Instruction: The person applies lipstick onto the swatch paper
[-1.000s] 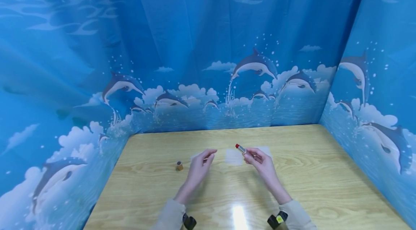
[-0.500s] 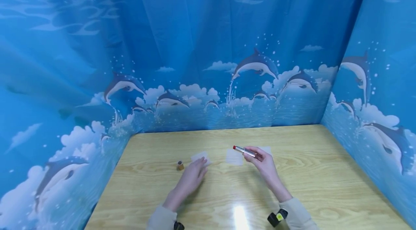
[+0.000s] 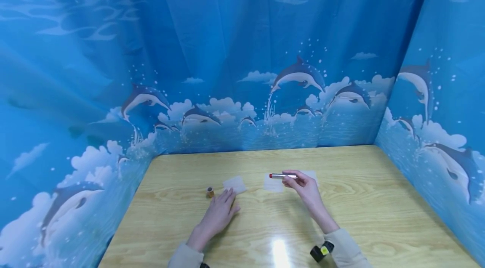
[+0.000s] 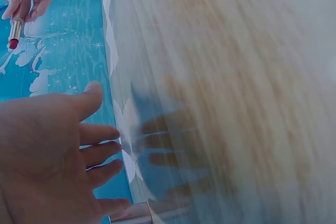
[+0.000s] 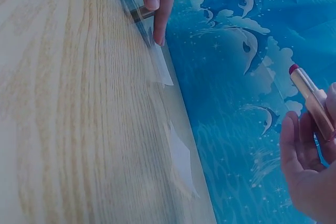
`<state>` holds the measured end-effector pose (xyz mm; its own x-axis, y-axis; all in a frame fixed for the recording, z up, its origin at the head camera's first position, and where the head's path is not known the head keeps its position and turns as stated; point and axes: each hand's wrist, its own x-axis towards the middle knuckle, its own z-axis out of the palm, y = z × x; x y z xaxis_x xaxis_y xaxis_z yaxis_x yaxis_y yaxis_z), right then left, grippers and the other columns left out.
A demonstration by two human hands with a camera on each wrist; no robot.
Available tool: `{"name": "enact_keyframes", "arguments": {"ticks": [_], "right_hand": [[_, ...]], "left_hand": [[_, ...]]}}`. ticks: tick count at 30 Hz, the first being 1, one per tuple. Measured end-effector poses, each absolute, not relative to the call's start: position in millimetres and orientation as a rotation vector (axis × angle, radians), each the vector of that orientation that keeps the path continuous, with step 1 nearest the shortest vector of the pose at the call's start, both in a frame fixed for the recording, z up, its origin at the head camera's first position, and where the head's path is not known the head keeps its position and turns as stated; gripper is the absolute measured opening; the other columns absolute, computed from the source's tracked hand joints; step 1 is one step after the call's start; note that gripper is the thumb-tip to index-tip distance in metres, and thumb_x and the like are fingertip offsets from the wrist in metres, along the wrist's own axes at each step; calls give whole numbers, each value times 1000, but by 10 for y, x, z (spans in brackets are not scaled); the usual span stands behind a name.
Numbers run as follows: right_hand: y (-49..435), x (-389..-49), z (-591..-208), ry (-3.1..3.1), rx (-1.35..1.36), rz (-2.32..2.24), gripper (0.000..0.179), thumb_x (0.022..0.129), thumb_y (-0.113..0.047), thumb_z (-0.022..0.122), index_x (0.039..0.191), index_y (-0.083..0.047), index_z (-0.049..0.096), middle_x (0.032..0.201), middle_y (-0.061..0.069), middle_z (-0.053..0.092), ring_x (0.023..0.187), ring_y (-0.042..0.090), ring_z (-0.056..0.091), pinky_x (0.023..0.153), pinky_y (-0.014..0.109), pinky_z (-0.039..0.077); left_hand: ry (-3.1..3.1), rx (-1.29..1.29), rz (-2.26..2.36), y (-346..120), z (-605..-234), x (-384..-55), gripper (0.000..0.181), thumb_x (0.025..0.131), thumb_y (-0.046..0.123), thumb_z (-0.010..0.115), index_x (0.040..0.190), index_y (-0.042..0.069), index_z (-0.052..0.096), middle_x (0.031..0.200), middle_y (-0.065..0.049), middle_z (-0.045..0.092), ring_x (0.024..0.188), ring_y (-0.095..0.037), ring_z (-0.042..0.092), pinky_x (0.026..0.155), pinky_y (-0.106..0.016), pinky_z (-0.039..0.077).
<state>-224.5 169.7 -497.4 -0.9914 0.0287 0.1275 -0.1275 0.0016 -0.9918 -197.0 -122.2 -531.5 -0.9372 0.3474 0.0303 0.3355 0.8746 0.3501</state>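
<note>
Red-tipped lipstick (image 3: 278,176) is pinched in the person's right hand (image 3: 307,190).

The left hand (image 3: 217,214) extends forward, palm down, while the raised right hand (image 3: 306,189) curls in a pinch.

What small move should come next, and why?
Perhaps the right hand should bring the lipstick over the leftmost paper: its red tip is bare, and the left hand is at that paper's near edge.
</note>
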Motion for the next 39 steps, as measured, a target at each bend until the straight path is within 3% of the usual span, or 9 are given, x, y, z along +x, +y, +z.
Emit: {"name": "enact_keyframes", "arguments": {"ticks": [8,16,21,27,33,39], "right_hand": [[1663,-2289,-4960,-2165,84,2189,37,94,-13,74,124,7,66,114,18,71,95,11,71,94,35,59],[1574,-2371,-4951,-2148,156,2218,36,98,-16,69,123,10,65,125,27,66,99,9,70,91,29,59],[1497,-2449,-4959,-2061,172,2342,38,99,-12,66,124,16,60,131,32,61,104,10,70,95,33,58],[1387,-2535,-4935,-2014,163,2381,37,100,-12,66,123,15,59,128,23,64,105,12,70,94,34,58],[1251,-2615,-4905,-2030,153,2364,31,99,-13,66,117,13,63,126,21,66,114,28,68,91,35,60],[1107,-2724,-4931,-2067,182,2343,30,98,-11,67,115,13,63,128,29,62,98,18,72,89,32,61]], "left_hand": [[2997,553,530,-1240,-5320,-1927,57,105,35,54,146,-4,47,156,-23,40,145,-41,36,116,-68,27],[3008,572,498,-1264,-5337,-1951,53,104,36,54,142,-2,53,153,-23,45,143,-40,40,115,-68,30],[2986,576,466,-1264,-5333,-1963,55,104,37,53,143,-1,52,154,-21,44,144,-39,40,116,-66,29],[2987,596,447,-1257,-5331,-1965,55,104,37,54,143,-2,52,154,-21,44,143,-37,41,117,-64,30],[3004,627,410,-1249,-5327,-1964,56,103,37,56,142,-2,53,153,-22,45,142,-37,43,116,-63,33],[3015,627,411,-1254,-5322,-1965,55,103,36,57,142,-2,53,152,-22,46,140,-37,45,115,-63,35]]}}
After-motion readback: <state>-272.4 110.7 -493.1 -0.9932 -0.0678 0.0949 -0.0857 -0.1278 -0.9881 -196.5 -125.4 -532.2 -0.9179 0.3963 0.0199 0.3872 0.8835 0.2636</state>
